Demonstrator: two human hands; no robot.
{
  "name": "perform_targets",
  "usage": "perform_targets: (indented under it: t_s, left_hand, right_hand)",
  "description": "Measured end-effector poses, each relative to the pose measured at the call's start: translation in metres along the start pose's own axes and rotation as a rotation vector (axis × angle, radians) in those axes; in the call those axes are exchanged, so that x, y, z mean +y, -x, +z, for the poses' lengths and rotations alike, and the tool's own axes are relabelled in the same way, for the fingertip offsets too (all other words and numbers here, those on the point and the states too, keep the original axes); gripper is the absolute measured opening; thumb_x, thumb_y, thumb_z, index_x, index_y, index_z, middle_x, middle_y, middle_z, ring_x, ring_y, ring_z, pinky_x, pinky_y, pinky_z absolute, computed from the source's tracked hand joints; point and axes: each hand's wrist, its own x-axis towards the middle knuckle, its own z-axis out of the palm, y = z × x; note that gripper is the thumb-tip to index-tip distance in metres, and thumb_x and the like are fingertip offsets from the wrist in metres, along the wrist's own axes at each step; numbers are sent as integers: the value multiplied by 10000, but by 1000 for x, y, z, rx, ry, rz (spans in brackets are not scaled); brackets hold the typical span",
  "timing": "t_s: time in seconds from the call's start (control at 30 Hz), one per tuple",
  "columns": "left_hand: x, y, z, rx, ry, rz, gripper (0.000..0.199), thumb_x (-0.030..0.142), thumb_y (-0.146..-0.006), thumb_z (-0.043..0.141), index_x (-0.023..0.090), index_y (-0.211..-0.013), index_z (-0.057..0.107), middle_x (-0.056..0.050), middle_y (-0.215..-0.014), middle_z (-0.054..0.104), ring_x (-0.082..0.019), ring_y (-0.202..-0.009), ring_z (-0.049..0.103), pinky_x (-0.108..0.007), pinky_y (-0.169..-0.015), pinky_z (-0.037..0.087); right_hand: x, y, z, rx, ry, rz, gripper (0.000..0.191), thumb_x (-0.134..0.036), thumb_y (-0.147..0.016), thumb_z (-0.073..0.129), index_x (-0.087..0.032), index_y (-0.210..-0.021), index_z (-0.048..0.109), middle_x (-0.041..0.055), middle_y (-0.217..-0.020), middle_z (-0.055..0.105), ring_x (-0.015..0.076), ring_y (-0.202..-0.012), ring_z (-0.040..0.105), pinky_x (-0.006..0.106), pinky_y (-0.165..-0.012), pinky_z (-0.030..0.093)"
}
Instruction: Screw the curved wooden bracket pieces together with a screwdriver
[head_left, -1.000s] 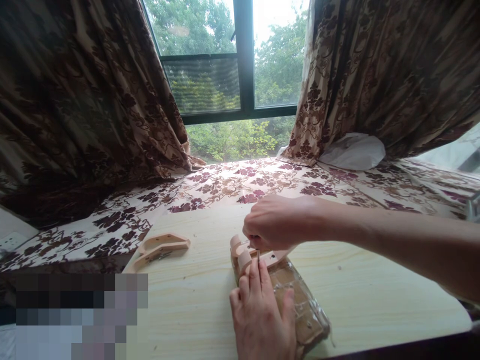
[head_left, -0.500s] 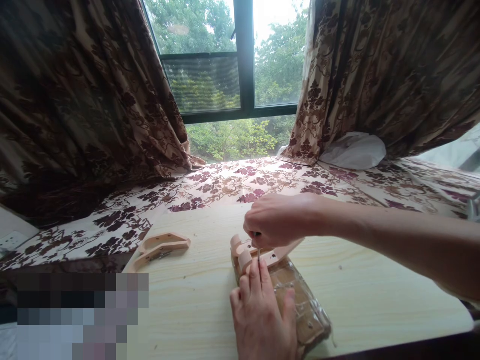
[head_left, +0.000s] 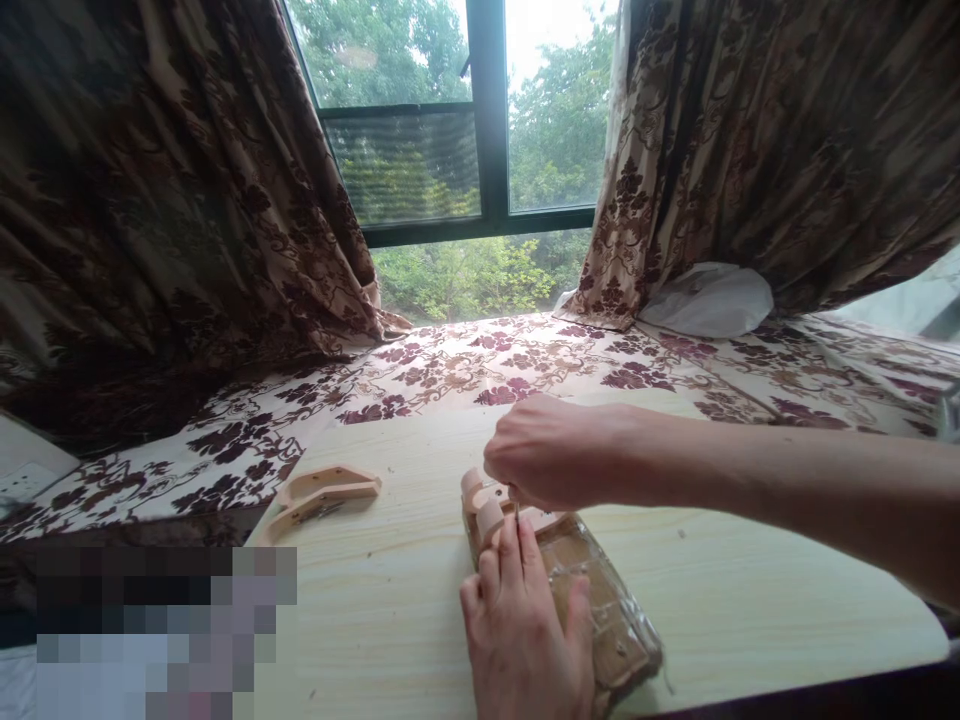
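Note:
A fist is what my right hand [head_left: 544, 452] makes, wrapped round the handle of a screwdriver whose thin metal shaft [head_left: 516, 510] points straight down. The handle is hidden inside the fingers. Below it, pale wooden pieces [head_left: 491, 516] with dark holes lie on a brown package [head_left: 600, 610] wrapped in clear plastic. My left hand [head_left: 525, 620] rests palm down on the package, fingers stretched forward, fingertips against the wooden piece and beside the shaft's lower end. The tip of the shaft is hidden by the fingertips.
More pale wooden pieces [head_left: 330, 492] lie on the left of the light wooden board [head_left: 375, 620], with small metal bits between them. Behind are a floral cloth [head_left: 450, 370], patterned curtains, a window and a white plastic bag [head_left: 709, 302].
My right hand has turned about the shaft and its forearm has swung lower and nearer. The left hand, package and wooden pieces have stayed in place.

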Motion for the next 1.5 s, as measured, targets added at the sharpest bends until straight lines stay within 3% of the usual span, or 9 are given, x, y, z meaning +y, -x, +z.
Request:
perform_targets:
  t_s: [0.13,0.33,0.5,0.63,0.73,0.83,0.97,1.17,1.5]
  left_hand:
    - [0,0,0,8,-6,-4,466,331,-905,377,109,-1300,489,-73,-1384,470,-240,-1148,442,-389,-887,352]
    - [0,1,0,19,-13,4,465,332,-907,375,110,-1298,492,-71,-1382,473,-243,-1146,448,-388,-890,352]
    - [0,1,1,20,-19,5,465,332,-906,380,107,-1297,492,-77,-1383,471,-245,-1141,452,-391,-892,353]
    - [-1,1,1,16,-32,9,469,335,-905,377,101,-1294,493,-89,-1380,471,-246,-1149,446,-387,-895,353]
    - [-1,2,1,20,-36,8,460,323,-908,366,105,-1291,498,-85,-1378,474,-243,-1144,448,-388,-888,353]
    - [0,2,1,21,-21,9,460,320,-908,364,105,-1292,496,-72,-1381,474,-244,-1145,445,-394,-895,349]
    - [0,1,1,19,-15,5,460,320,-904,375,107,-1293,495,-74,-1382,473,-247,-1149,443,-400,-893,350]
    - [-1,0,-1,4,9,16,467,322,-899,389,103,-1299,486,-77,-1385,468,-247,-1148,444,-399,-891,353]
    - [-2,-3,-6,-36,11,4,469,287,-865,437,129,-1304,484,-76,-1376,478,-244,-1170,432,-395,-900,365]
  right_hand:
    - [2,2,0,24,-13,112,152,-185,-770,546,-125,-737,683,57,-610,606,116,-484,416,271,-456,253]
    - [13,8,-11,-39,-58,16,205,-127,-728,543,-168,-846,706,43,-712,658,120,-552,453,264,-491,256]
    - [13,2,-7,-25,-39,-25,189,-132,-760,522,-128,-789,709,74,-703,663,117,-534,435,272,-488,251]
    - [6,1,-3,34,-11,42,231,-197,-823,499,-114,-779,710,82,-664,653,118,-507,426,271,-472,255]
    - [7,4,-7,-8,-18,53,195,-243,-803,546,-135,-773,705,52,-646,635,114,-497,419,270,-464,256]
    - [10,6,-12,-58,-17,14,102,-164,-729,589,-152,-749,689,17,-614,606,103,-493,395,266,-466,250]
    - [12,2,-9,-57,-11,-44,164,-63,-714,524,-139,-704,669,18,-602,590,94,-490,367,271,-479,248]
    - [13,-3,-4,-45,-74,0,186,-152,-750,517,-128,-764,702,48,-642,630,106,-493,377,268,-471,250]
    - [10,-5,-2,-14,-49,-20,210,-132,-750,517,-99,-787,721,93,-688,673,118,-526,440,265,-487,248]
